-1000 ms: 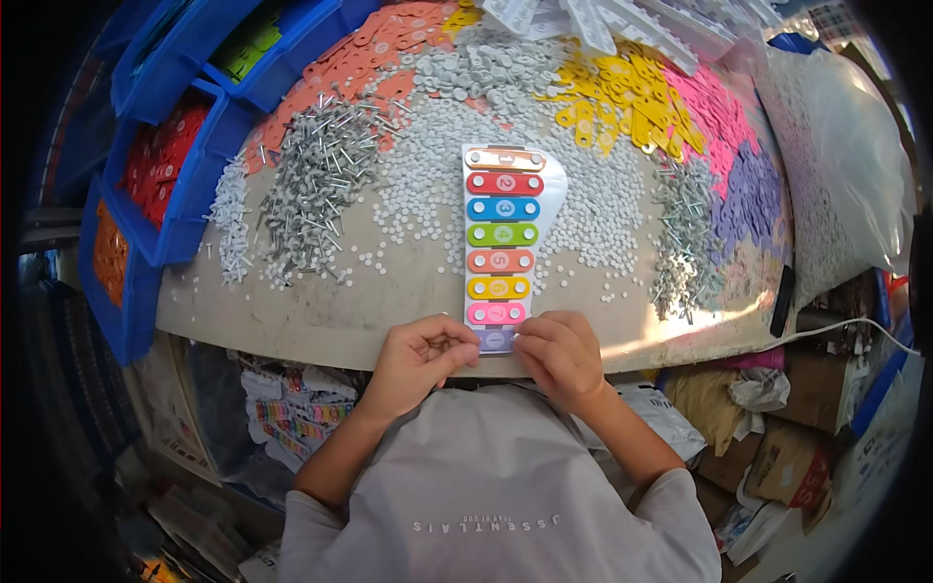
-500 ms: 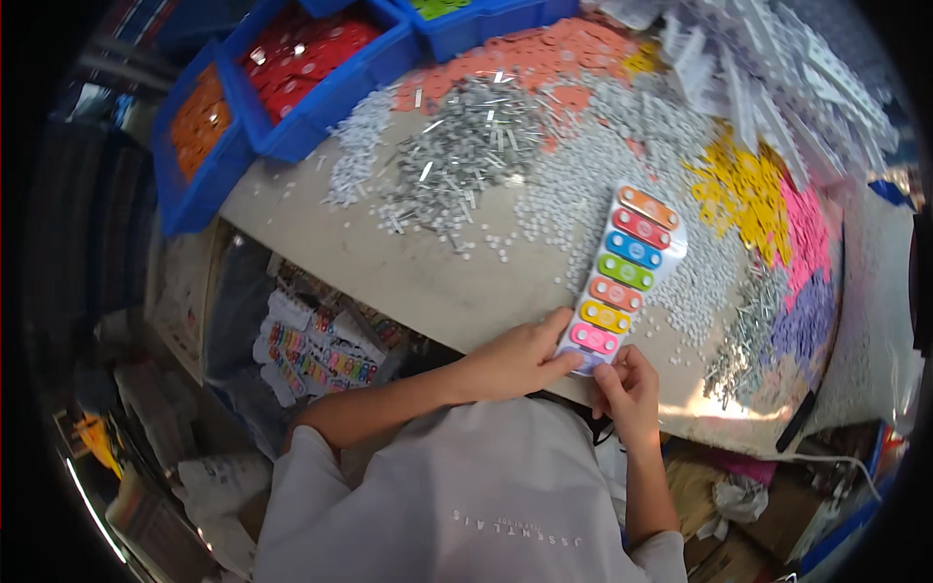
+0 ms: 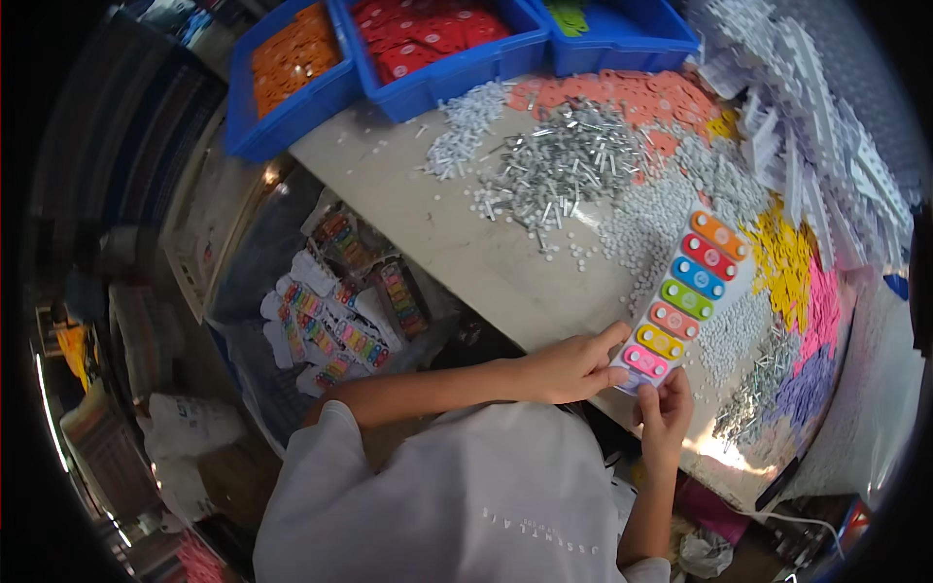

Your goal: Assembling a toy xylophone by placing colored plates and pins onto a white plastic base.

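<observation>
A toy xylophone [image 3: 685, 296] with a white base and a row of coloured bars slants over the table, its far end leaning right. From orange at the far end the bars run through red, blue, green, coral and yellow to pink. My left hand [image 3: 573, 364] grips the near left edge, thumb on top and the other fingers partly hidden beneath. At the near end, my right hand [image 3: 667, 413] is closed, its thumb and bent fingers against the base just below the pink bar. Whether a small part is also between those fingers, I cannot tell.
Heaps of silvery pins [image 3: 573, 160], white caps [image 3: 632, 228], coral bars [image 3: 622, 97], yellow bars [image 3: 782, 262] and purple bars [image 3: 807, 396] cover the table [image 3: 389, 199]. Blue bins [image 3: 457, 73] line the far left; white bases [image 3: 807, 107] are piled far right. Below left lie finished xylophones [image 3: 326, 325].
The view has swung left, so the table and its heaps sit farther right in the picture. Both hands keep their hold on the xylophone's near end.
</observation>
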Motion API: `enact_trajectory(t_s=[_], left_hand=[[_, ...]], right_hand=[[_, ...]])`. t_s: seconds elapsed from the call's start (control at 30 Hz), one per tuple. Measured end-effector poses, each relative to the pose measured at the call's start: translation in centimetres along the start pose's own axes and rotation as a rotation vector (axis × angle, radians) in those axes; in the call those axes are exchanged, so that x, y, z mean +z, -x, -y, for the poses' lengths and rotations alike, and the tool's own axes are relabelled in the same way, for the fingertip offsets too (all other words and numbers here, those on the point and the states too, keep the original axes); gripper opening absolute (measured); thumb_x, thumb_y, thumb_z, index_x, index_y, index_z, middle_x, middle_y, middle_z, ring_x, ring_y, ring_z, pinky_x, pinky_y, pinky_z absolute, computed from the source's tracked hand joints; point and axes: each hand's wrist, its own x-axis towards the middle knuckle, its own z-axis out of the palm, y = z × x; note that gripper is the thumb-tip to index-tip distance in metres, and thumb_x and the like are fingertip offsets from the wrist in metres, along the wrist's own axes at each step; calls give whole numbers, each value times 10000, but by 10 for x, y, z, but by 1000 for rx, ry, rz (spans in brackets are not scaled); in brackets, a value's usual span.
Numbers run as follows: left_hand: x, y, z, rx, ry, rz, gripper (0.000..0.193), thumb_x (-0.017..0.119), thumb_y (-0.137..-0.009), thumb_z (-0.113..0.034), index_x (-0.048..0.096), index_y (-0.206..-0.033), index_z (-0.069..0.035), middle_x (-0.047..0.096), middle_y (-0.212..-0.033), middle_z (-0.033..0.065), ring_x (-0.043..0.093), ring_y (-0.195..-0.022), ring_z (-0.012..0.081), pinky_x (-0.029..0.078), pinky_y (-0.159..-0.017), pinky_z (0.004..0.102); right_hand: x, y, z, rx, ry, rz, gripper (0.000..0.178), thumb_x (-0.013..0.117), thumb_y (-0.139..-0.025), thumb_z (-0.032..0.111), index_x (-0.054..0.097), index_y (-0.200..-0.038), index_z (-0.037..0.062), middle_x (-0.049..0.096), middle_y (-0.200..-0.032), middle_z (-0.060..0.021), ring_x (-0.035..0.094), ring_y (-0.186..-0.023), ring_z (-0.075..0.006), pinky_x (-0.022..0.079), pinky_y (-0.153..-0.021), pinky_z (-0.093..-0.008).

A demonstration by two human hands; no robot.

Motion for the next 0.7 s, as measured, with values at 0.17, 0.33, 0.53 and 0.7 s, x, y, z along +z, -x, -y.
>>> enact_trajectory(t_s=[0.17,0.33,0.53,0.7], left_hand=[[-19,44,12,411,-20,-283,908,753,-891,-493,307,-1507,3,467,-1441,140,459,-1318,245,396,-1049,393],[-28,85,29,558,699,-940,783,807,-863,-355,401,-1442,-19,562,-1336,119,595,-1191,236,532,-964,401],[-95,210,186,219,928,-1649,304,714,-930,-267,608,-1143,-77,677,-906,64,669,-742,174,545,-624,333],[-109,307,373,190,1350,-1939,236,659,-930,-289,646,-1105,-131,694,-920,38,674,-774,202,570,-636,402]], right_hand=[[50,13,56,-697,823,87,280,838,-798,112,566,-788,47,564,-658,-57,532,-509,-202,406,-481,-322],[134,6,66,-1085,818,572,243,818,-756,65,645,-926,47,585,-732,-63,574,-626,-241,435,-530,-369],[144,-8,50,-1077,813,505,249,786,-773,9,653,-982,28,605,-775,-84,592,-679,-269,466,-606,-401],[116,-26,30,-809,889,290,140,702,-881,-12,654,-1012,-2,655,-850,-108,626,-732,-226,484,-673,-331]])
